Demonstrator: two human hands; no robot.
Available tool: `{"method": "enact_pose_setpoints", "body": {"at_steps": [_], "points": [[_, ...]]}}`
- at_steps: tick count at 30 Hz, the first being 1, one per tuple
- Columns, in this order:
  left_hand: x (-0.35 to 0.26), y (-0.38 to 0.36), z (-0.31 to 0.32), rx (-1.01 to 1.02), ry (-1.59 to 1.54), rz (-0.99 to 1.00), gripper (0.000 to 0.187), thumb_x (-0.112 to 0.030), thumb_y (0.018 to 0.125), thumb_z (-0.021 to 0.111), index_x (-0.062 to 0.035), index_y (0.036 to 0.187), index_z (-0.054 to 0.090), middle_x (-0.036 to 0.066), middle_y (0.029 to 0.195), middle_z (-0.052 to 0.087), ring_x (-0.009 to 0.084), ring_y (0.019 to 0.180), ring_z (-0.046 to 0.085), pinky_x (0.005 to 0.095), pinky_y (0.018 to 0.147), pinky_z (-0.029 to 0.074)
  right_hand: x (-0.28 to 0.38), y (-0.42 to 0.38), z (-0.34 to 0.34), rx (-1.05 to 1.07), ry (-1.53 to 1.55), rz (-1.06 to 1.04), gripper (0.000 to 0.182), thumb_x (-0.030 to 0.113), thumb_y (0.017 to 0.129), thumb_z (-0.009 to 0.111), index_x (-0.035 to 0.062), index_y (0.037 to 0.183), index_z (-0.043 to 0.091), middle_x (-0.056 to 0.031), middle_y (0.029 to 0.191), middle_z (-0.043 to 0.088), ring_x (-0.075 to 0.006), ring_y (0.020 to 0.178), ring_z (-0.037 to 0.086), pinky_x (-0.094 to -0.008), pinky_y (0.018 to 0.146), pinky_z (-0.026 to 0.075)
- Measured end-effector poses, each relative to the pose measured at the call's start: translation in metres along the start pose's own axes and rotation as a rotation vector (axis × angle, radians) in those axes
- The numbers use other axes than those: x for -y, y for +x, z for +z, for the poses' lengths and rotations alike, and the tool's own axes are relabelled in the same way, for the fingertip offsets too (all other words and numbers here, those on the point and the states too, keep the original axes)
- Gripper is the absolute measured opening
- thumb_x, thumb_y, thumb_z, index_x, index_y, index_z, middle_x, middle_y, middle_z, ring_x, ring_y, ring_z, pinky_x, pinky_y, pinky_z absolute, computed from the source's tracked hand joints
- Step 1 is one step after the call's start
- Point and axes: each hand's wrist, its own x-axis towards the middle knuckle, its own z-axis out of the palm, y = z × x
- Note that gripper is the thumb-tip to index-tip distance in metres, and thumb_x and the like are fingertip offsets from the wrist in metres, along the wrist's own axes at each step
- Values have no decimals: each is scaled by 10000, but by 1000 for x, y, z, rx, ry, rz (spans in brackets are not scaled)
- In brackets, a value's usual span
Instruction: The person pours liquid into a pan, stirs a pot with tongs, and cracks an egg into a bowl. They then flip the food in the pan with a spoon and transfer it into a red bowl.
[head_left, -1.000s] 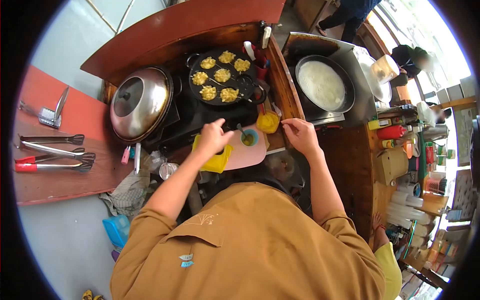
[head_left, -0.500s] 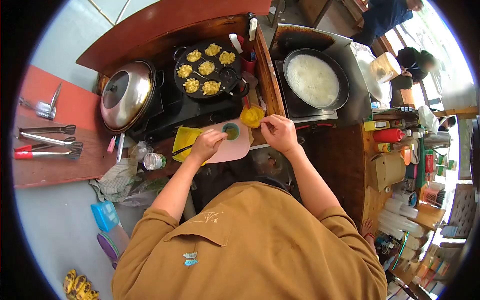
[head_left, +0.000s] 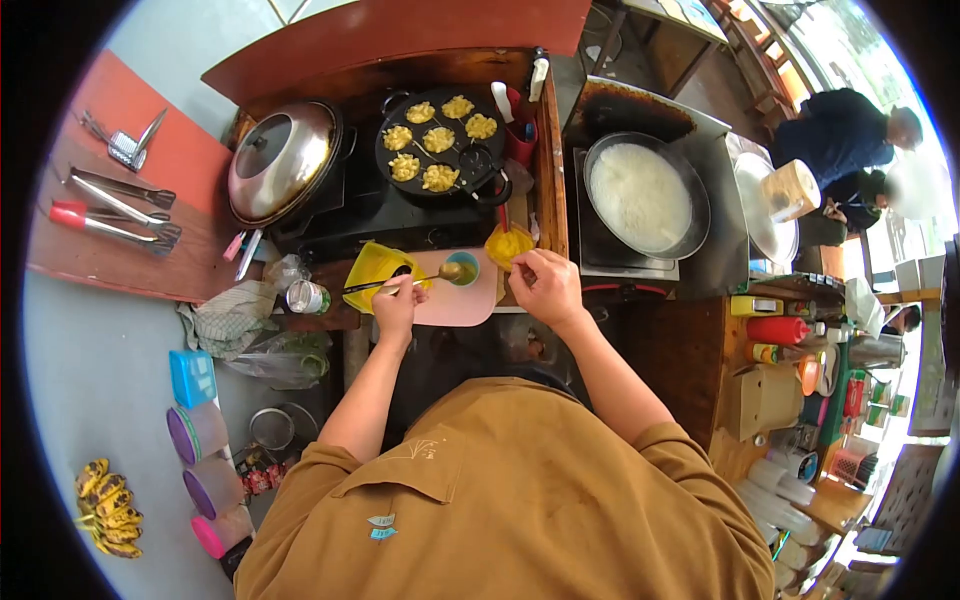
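My left hand (head_left: 396,306) is closed around a spoon (head_left: 432,279) with a dark handle. The spoon's bowl reaches the mouth of a small green cup (head_left: 466,268), which stands on a pink board (head_left: 470,307). Beside that hand lies a yellow tray (head_left: 372,264). My right hand (head_left: 547,287) has its fingers curled together near a yellow bowl (head_left: 508,245) with a red-handled tool in it; whatever those fingers hold is hidden. Beyond, a black moulded pan (head_left: 436,119) carries several yellow portions (head_left: 440,178) in its hollows.
A lidded wok (head_left: 284,165) stands left of the moulded pan. On the right burner is a wide pan (head_left: 645,196) of pale, foamy content. Tongs (head_left: 130,215) rest on the left shelf, near a jar (head_left: 307,297). A person (head_left: 835,140) is at the far right.
My left hand has moved down and slightly left, and now a spoon shows in it at the cup. My right hand has shifted slightly down, still curled. The whole view has turned slightly.
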Motion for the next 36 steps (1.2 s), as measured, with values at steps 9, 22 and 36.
{"method": "enact_pose_setpoints", "body": {"at_steps": [9,22,36], "points": [[-126,75,10,176,-191,52,176,-110,937,686,46,1017,684,121,827,711,197,710,706,293,675,594,1,1,3,-16,-31,30,66,90,762,706,65,785,650,-68,662,614,-271,622,637,-385,570,516],[-144,217,78,447,916,1344,282,33,829,635,4,1097,714,168,1044,728,317,1038,674,398,914,553,12,11,6,-75,-123,155,85,61,719,713,63,793,671,-47,662,611,-234,612,633,-349,566,519],[-158,225,88,655,1048,1364,251,30,778,558,15,997,680,138,856,676,313,952,651,403,857,548,15,14,7,-123,-116,173,99,28,703,685,36,801,693,-77,657,626,-249,594,627,-334,569,506]]}}
